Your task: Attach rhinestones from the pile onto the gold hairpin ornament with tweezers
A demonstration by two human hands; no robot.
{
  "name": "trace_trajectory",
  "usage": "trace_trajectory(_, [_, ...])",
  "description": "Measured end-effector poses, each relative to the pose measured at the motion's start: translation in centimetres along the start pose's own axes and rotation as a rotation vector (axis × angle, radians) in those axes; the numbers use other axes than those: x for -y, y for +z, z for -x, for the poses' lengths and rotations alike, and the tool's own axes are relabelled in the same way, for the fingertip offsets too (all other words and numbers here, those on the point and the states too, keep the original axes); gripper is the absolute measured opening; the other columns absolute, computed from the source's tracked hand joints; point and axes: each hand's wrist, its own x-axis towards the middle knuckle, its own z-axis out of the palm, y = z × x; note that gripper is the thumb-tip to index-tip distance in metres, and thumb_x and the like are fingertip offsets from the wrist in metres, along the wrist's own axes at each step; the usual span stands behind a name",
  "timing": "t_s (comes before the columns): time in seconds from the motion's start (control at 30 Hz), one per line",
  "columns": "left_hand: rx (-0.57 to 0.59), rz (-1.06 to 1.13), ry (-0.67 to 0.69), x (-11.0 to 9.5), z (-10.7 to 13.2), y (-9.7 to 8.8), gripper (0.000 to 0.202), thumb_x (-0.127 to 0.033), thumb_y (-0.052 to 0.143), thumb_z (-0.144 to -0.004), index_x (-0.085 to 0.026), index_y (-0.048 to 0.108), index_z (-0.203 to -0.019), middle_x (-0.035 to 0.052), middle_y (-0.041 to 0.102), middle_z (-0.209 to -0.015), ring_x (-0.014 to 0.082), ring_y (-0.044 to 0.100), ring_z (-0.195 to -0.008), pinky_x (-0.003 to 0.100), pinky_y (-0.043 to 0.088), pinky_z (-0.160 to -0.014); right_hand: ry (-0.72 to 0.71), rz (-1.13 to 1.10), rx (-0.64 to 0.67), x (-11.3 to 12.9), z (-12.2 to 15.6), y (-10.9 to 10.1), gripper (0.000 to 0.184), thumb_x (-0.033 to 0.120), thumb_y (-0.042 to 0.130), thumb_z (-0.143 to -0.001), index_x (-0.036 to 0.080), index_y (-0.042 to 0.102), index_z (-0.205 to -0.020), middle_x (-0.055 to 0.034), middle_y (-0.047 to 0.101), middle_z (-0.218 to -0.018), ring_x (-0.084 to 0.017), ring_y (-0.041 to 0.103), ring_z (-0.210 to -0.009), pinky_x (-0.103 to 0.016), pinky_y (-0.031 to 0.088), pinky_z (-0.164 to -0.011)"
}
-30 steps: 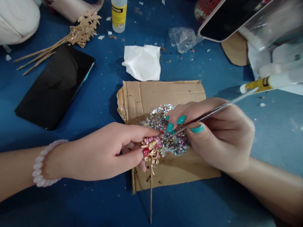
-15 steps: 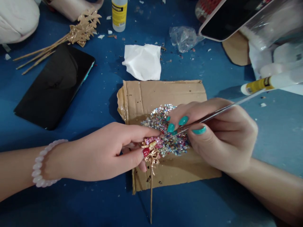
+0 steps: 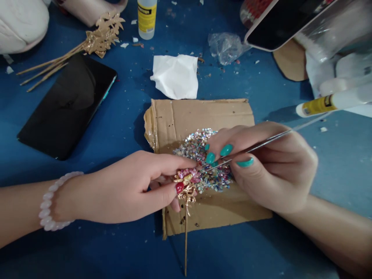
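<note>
My left hand (image 3: 136, 188) pinches a gold hairpin (image 3: 190, 195) by its flower head, between thumb and forefinger. Pink and yellow glittery petals cover the flower, and its long thin stem points down towards me. My right hand (image 3: 273, 170) is closed round slim metal tweezers (image 3: 263, 143). Their tips are at the right side of the flower; whether they touch it or grip a chip is too small to tell. Beneath both hands, a heap of shiny multicoloured chips (image 3: 216, 180) lies on a piece of cardboard (image 3: 223, 215), partly hidden by my fingers.
A black phone (image 3: 66, 108) and several gold hairpins (image 3: 100, 37) lie at left. Beyond the cardboard are a crumpled white tissue (image 3: 176, 77), a glue bottle (image 3: 146, 19) and clear plastic wrap (image 3: 225, 46). Another glue bottle (image 3: 318, 105) lies at right, below a pink-edged phone (image 3: 285, 23).
The tweezers have tilted very slightly in my right hand, which has shifted a touch. My left hand and the hairpin look the same.
</note>
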Motion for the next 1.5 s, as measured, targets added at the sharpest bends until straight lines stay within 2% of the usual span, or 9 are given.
trace_trajectory(0.2, [-0.006,-0.012,0.006,0.0,-0.1,0.0,0.04,-0.002,0.042,-0.089,-0.019,0.052,-0.124,-0.0025,0.067,-0.089,0.0072,0.068,-0.077,0.012,0.053,-0.071,-0.01,-0.03,-0.003,0.0,0.2,0.0,0.008,0.021,0.055,-0.089,0.021,0.061,-0.094,-0.0006,0.061,-0.081,-0.014,0.063,-0.075,-0.031,0.055,-0.063])
trace_trajectory(0.57, [-0.015,-0.031,0.028,0.1,-0.1,0.0,0.039,-0.002,0.043,-0.088,-0.02,0.054,-0.121,-0.0016,0.068,-0.087,0.0089,0.069,-0.076,0.013,0.054,-0.069,-0.073,-0.058,0.032,0.2,-0.6,0.3,0.008,0.02,0.055,-0.088,0.019,0.056,-0.081,-0.002,0.058,-0.074,-0.015,0.062,-0.071,-0.035,0.053,-0.066])
trace_trajectory(0.87, [-0.021,-0.053,0.059,0.3,0.1,0.0,0.04,-0.002,0.042,-0.088,-0.019,0.054,-0.122,-0.001,0.069,-0.086,0.009,0.069,-0.075,0.013,0.054,-0.068,-0.065,-0.101,0.047,-0.1,-0.7,0.2,0.005,0.017,0.055,-0.088,0.017,0.057,-0.084,-0.002,0.056,-0.072,-0.014,0.061,-0.071,-0.034,0.052,-0.066])
trace_trajectory(1.13, [-0.01,-0.013,0.072,1.0,0.0,0.1,0.043,-0.005,0.042,-0.09,-0.025,0.05,-0.127,-0.0021,0.068,-0.091,0.0086,0.069,-0.078,0.013,0.055,-0.07,-0.072,-0.098,0.049,0.0,-0.7,0.2,0.006,0.018,0.055,-0.088,0.018,0.057,-0.083,-0.0011,0.055,-0.07,-0.015,0.061,-0.068,-0.035,0.052,-0.065])
trace_trajectory(1.3, [-0.032,-0.008,0.084,1.0,0.0,0.1,0.041,-0.005,0.043,-0.089,-0.025,0.052,-0.124,-0.0023,0.069,-0.088,0.009,0.069,-0.076,0.013,0.055,-0.068,-0.064,-0.089,0.02,-0.2,-0.6,0.3,0.005,0.02,0.057,-0.087,0.02,0.059,-0.083,-0.0007,0.056,-0.07,-0.016,0.061,-0.068,-0.036,0.053,-0.065])
trace_trajectory(1.5, [-0.035,-0.037,0.096,0.8,0.1,0.2,0.038,-0.003,0.042,-0.089,-0.021,0.056,-0.118,-0.0023,0.069,-0.085,0.0081,0.069,-0.075,0.012,0.054,-0.067,-0.068,-0.084,0.056,-0.1,-0.7,0.1,0.005,0.019,0.054,-0.089,0.02,0.057,-0.085,-0.002,0.057,-0.072,-0.015,0.061,-0.069,-0.036,0.053,-0.067])
